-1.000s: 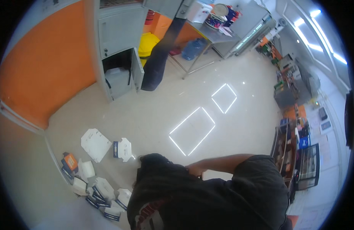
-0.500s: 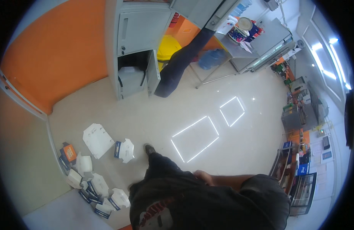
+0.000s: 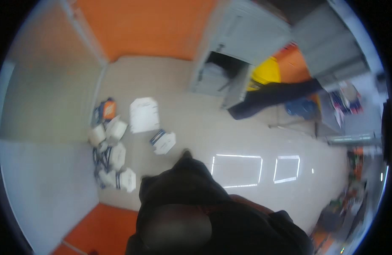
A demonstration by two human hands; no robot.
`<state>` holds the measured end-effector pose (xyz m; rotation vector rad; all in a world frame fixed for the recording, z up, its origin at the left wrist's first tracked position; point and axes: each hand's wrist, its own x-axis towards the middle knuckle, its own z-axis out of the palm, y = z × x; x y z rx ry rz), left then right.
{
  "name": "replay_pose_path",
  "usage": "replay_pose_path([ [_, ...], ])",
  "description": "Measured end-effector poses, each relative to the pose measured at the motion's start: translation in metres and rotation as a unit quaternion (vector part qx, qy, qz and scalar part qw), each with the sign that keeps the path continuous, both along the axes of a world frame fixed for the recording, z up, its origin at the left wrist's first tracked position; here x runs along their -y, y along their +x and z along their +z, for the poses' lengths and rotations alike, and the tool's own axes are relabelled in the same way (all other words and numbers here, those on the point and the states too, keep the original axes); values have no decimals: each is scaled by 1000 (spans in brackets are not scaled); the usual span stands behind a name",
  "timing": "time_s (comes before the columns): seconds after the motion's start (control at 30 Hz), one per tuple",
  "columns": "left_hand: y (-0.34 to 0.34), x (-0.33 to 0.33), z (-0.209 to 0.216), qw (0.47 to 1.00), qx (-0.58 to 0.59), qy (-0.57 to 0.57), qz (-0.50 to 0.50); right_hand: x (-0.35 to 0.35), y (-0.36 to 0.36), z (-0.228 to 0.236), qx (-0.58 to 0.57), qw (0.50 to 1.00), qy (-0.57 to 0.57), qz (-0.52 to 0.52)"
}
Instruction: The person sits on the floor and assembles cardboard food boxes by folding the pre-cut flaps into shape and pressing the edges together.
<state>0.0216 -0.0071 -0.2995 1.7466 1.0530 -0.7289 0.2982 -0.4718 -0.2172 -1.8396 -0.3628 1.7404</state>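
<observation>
My right forearm (image 3: 253, 204) shows as a narrow strip beside my dark shirt (image 3: 247, 227); the hand at its end is mostly hidden by my body, and its fingers do not show. My left hand is out of sight. Ahead on the floor lie a flat white cardboard sheet (image 3: 144, 114) and a smaller white and blue carton (image 3: 164, 142). To their left is a loose pile of white and blue cartons (image 3: 117, 157), with an orange and blue box (image 3: 108, 109) at its far end. None of these touches a hand.
A grey metal locker (image 3: 251, 32) stands ahead with a lower door (image 3: 239, 87) ajar. A dark cloth (image 3: 276, 97) hangs beside it, near a yellow item (image 3: 268, 72). At right are a table (image 3: 329, 112) and a blue water bottle (image 3: 302, 108). A pale partition (image 3: 47, 170) borders the left.
My view has swung left, so the locker and cartons now sit farther right in the picture. More of the left partition shows. The right hand, partly visible before, has slipped mostly out of sight.
</observation>
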Motion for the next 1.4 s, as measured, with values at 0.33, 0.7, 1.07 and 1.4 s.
replay_pose_path([
  [0.33,-116,104,50,987,-65,-37,144,14,33,16,11,993,-94,78],
  [0.7,-172,190,101,968,-77,-132,200,-12,57,23,63,979,-140,135],
  [1.07,-163,280,94,941,-6,-214,261,-104,88,-36,135,957,-91,242],
  [1.4,-112,299,68,945,25,-46,322,-164,127,-77,195,935,-24,297],
])
